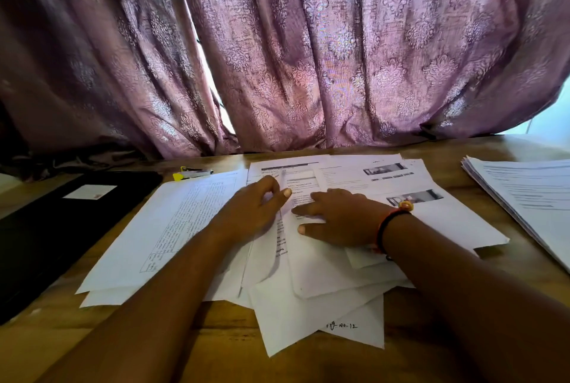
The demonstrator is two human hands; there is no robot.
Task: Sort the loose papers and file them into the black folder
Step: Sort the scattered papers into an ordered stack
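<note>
Loose white printed papers point(324, 274) lie spread and overlapping on the wooden table in front of me. The black folder point(55, 228) lies shut at the left, with a small white label on its cover. My left hand point(256, 206) is over the middle of the pile, fingers curled and thumb out, pinching the edge of one sheet point(279, 246) that lifts slightly. My right hand point(339, 219), with a bead bracelet on the wrist, rests flat on the neighbouring sheet, its fingers straight and pointing left.
A neat stack of papers point(530, 197) sits at the right edge of the table. A small stapler with a yellow part point(191, 173) lies behind the papers near the folder. A purple patterned curtain point(308, 58) hangs right behind the table.
</note>
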